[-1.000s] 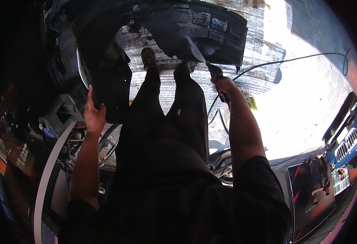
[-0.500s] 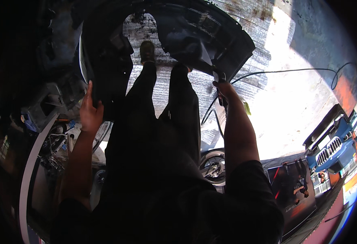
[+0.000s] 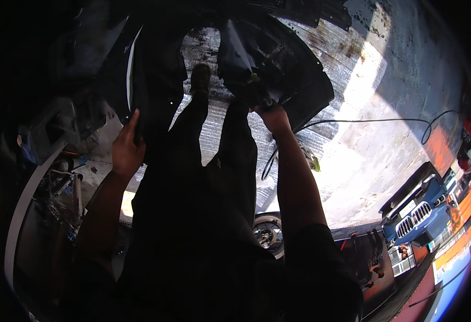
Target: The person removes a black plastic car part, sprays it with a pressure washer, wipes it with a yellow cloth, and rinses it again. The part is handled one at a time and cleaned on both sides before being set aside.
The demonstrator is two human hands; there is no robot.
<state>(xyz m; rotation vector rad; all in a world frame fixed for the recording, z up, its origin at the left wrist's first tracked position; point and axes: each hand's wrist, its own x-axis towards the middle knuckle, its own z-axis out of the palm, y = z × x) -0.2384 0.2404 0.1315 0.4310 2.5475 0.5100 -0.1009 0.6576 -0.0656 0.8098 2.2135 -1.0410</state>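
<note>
A large black curved plastic panel [image 3: 305,75], like a car wheel-arch liner, arches around my legs. My left hand [image 3: 128,150] grips its left edge beside a pale strip, index finger stretched along the edge; the rest of that grip is partly hidden in shadow. In my right hand [image 3: 274,119] is a dark spray gun [image 3: 262,92] with a greenish nozzle tip. A narrow white jet [image 3: 238,45] shoots from the nozzle onto the inner face of the panel's right part.
A thin black hose [image 3: 364,121] loops across the wet, worn concrete floor [image 3: 337,70]. My shoe [image 3: 200,79] stands in the panel's opening. Assorted parts [image 3: 74,188] crowd the left side. A motorcycle wheel [image 3: 267,235] and a blue car [image 3: 417,217] show behind me.
My right hand and the spray gun have moved left and inward over the panel. The jet now points farther up and shows more clearly. The left hand keeps its grip as the view shifts.
</note>
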